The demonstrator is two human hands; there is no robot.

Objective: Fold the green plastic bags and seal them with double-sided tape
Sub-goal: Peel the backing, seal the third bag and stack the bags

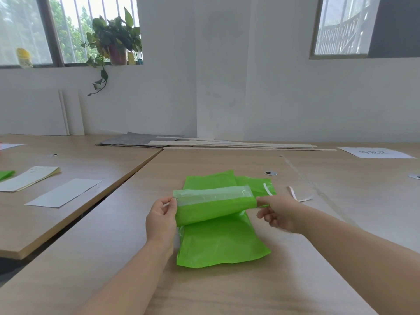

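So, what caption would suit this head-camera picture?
Left hand and right hand fold the taped end of a green bag over on a wooden table.

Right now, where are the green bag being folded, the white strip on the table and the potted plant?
green bag (216, 210): head view, lifted flap.
white strip (292, 192): head view, upper stretch.
potted plant (118, 54): head view, pot.

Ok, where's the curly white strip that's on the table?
In the head view, the white strip lies on the table right of centre, just past the right hand, right of the green bag.
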